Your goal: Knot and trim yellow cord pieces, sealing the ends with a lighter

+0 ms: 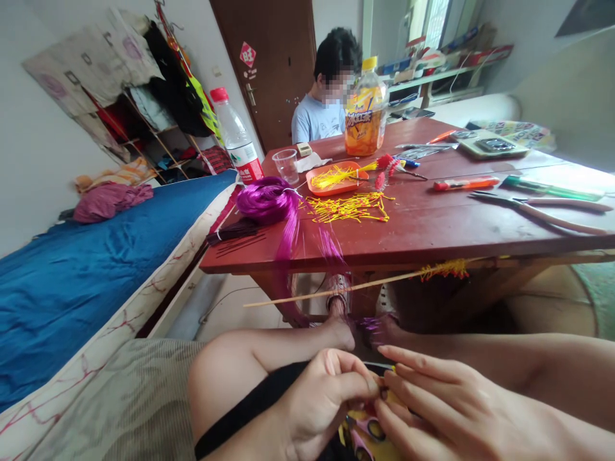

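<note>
My left hand (321, 400) is low in front of me over my lap, its thumb and fingers pinched together on a small piece I cannot name. My right hand (442, 410) meets it fingertip to fingertip, fingers long and pressed on the same small yellow and pink craft piece (369, 432) beneath them. Purple thread (288, 211) hangs from a bundle on the red table (432, 224) down toward my hands. A thin wooden stick (336, 291) with yellow and red bits at its right end slants under the table edge.
On the table lie yellow stamen pieces (350, 206), an orange tray (336, 179), a plastic cup (287, 165), two bottles, scissors (538, 208) and pens. A person (327, 96) sits at the far side. A blue-covered bed (86, 275) runs along the left.
</note>
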Available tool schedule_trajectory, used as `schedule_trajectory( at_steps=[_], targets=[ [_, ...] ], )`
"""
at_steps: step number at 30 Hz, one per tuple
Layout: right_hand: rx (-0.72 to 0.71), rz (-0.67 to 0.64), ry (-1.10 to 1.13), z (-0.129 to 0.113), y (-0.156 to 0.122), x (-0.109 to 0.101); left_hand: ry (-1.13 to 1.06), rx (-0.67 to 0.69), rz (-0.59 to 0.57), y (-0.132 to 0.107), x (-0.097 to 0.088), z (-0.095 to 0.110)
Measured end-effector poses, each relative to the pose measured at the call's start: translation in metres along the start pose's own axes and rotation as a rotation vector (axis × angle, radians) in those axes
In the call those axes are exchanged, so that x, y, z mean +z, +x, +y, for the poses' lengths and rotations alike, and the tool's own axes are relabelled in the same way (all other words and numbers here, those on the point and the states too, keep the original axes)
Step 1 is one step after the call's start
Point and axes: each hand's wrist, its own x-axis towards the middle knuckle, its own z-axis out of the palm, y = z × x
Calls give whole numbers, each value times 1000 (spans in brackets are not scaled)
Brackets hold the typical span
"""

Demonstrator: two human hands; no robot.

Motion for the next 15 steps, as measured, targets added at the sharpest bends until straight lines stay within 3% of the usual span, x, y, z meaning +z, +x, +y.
schedule_trajectory(
  at_steps=[3,5,7,12,15],
  targets=[
    [21,-1,27,-1,-1,3,-58,-25,-3,3,-1,-4],
    [91,10,112,-1,1,2,31,25,18,1,1,-4],
    [229,29,239,0,6,2,228,193,25,-3,2,-1],
    [715,-38,614,4,15,4,789,824,108,-10,6,5],
    [812,-72,723,6,18,3,901,983,154,-9,5,5]
  ],
)
